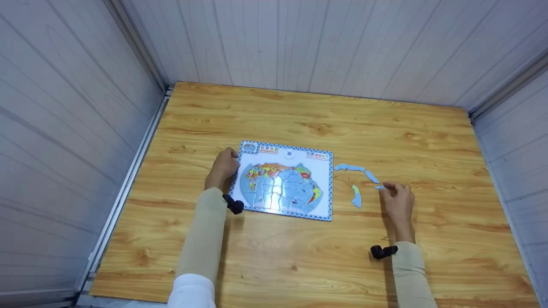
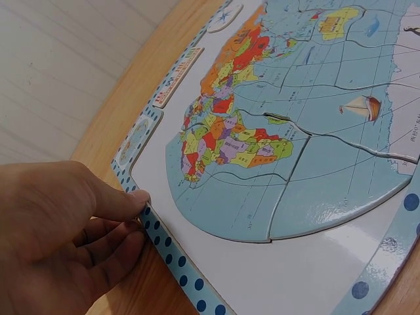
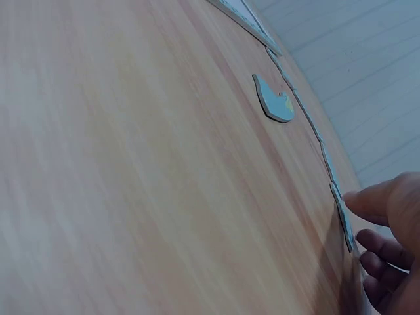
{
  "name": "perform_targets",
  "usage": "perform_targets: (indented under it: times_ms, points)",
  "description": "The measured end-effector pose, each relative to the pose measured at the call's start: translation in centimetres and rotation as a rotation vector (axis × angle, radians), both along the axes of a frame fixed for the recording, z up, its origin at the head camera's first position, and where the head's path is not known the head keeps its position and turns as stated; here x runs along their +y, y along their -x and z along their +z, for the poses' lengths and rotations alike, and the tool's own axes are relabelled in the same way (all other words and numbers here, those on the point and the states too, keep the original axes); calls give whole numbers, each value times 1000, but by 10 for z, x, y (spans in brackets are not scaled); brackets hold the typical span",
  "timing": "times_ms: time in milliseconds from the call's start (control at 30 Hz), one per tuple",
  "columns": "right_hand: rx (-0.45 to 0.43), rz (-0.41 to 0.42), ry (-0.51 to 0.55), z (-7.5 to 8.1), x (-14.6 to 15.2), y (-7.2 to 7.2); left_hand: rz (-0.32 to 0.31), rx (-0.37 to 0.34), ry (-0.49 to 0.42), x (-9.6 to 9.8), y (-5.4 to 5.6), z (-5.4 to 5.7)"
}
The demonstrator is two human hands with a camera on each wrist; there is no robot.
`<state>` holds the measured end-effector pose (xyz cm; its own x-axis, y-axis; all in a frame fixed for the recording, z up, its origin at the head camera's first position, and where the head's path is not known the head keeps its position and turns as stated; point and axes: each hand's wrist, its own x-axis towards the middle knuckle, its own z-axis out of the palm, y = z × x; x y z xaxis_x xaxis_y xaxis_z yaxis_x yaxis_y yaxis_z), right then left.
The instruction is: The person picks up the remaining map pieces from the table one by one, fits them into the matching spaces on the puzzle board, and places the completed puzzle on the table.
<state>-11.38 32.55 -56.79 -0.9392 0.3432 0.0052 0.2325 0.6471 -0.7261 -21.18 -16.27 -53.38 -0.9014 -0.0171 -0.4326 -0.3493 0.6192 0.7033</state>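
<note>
A world-map jigsaw board [image 1: 289, 154] with a blue dotted border lies on the table, most of its map pieces fitted. My left hand [image 1: 224, 164] grips the board's left edge. In the left wrist view the thumb of the left hand [image 2: 72, 230] presses on the dotted border, with the fingers curled beside and below it. To the right of the board, my right hand [image 1: 398, 203] pinches the end of a narrow blue puzzle piece [image 1: 379, 187]. In the right wrist view, the thumb of the right hand [image 3: 387, 223] meets this piece [image 3: 341, 220], low at the table.
Several loose blue edge pieces [image 1: 355, 167] form a curved row right of the board. A separate blue-and-green piece [image 1: 357, 197] lies between the board and my right hand. Pale panel walls [image 1: 299, 47] surround the wooden table [image 1: 278, 265] at the back and sides.
</note>
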Motion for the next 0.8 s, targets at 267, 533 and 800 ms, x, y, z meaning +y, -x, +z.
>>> perform_targets:
  times_ms: [267,533,800]
  points:
    - [-45,-8,-27,1,1,2,13,-19,-12,1,-1,1]
    - [-51,-6,-44,2,0,3,21,-27,-17,0,-1,1]
    - [-26,-10,-64,2,0,3,21,-33,-16,1,0,0]
